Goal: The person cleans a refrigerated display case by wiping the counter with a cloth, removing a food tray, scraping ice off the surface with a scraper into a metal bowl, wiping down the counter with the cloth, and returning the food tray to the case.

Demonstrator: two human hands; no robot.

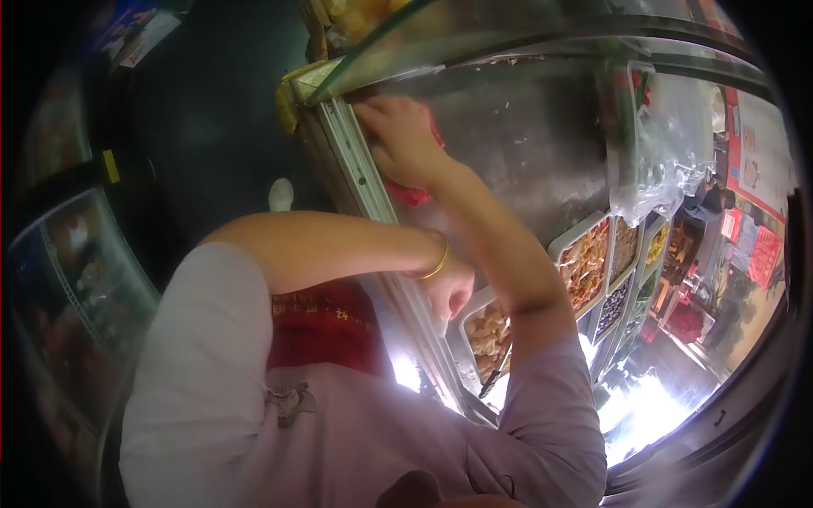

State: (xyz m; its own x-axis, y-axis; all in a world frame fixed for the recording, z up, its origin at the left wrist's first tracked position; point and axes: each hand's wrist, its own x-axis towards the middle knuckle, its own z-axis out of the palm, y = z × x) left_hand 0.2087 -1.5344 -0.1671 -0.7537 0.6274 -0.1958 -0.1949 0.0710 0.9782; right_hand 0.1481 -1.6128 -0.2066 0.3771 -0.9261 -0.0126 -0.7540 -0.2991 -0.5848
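Note:
My right hand (400, 140) is closed on a red cloth (409, 194) and presses it onto the metal counter (533, 127), by the corner next to the sliding-track edge (362, 169). Red fabric shows on both sides of the fingers; the rest is under the palm. Lower down, my left hand (450, 286), with a gold bangle (437, 258) at the wrist, is curled into a fist. It lies at the counter edge beside a tray of pale chunky food (487, 340). Nothing shows in its fingers. My right forearm passes over part of the food trays.
Metal trays of chopped food (586, 269) line the right side, beyond my right arm. Clear plastic bags (665, 157) hang at the upper right. A glass pane (508, 25) crosses the top. A white spoon-like object (281, 195) is left of the counter.

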